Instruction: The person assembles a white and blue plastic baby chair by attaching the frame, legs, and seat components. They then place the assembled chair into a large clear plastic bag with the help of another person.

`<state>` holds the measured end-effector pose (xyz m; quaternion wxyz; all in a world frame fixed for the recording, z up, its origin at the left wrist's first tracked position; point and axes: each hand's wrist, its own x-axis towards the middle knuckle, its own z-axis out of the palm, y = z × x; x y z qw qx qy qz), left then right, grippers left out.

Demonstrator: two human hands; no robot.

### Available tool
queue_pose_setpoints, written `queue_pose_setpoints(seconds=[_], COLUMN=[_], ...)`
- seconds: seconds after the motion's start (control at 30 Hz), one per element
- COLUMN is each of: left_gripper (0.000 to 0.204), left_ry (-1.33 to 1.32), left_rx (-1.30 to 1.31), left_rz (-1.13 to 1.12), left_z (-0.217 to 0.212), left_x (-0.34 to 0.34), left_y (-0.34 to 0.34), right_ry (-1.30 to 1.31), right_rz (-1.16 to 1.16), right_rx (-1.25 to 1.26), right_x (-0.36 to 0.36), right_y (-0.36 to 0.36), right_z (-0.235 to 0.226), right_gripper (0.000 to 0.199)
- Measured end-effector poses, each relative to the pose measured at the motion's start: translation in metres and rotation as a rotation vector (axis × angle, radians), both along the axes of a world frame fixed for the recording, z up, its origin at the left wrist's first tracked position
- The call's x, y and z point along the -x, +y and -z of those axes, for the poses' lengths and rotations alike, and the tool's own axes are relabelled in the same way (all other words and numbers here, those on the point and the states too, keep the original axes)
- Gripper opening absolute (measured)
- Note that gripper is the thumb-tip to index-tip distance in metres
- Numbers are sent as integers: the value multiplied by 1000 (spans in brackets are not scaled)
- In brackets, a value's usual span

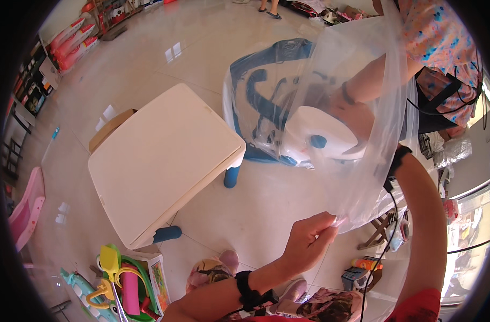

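Note:
My left hand [312, 239] is closed in a pinch on the lower edge of a large clear plastic bag [357, 182]. My right hand [360, 123] shows blurred through the plastic, beyond my black wristband; its fingers cannot be made out. It is next to a white rounded part [317, 131] with a blue round spot, inside the bag. Blue and white moulded parts [266, 96] lie behind it, also in plastic. A co-worker's arm [381, 80], with a dark band at the wrist, reaches in from the upper right; that hand is partly hidden by the film.
A cream children's table [167, 161] with blue feet stands at left centre. Near my feet on the left are colourful toys [121, 279] and a box [158, 276]. A pink plastic piece [27, 209] lies far left. Black cables [387, 247] hang by my right arm.

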<state>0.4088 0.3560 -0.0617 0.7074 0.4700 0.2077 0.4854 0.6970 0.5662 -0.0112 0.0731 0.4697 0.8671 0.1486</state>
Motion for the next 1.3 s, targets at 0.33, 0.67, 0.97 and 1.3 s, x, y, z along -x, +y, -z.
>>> queue_pose_setpoints(seconds=[0.33, 0.67, 0.97, 1.3], left_gripper=[29, 24, 23, 30], left_ry=[-27, -192, -284, -444], left_rx=[110, 82, 0, -35], left_rz=[-84, -102, 103, 182], left_z=[-2, -19, -36, -47], left_x=[-14, -11, -4, 1], left_y=[22, 39, 38, 32], right_ry=[40, 17, -46, -92], right_rz=[262, 231, 229, 224], right_rx=[-31, -27, -41, -18], right_x=[-43, -37, -29, -22], right_y=[-105, -144, -141, -140], right_z=[-109, -180, -215, -238], right_gripper=[62, 64, 67, 68])
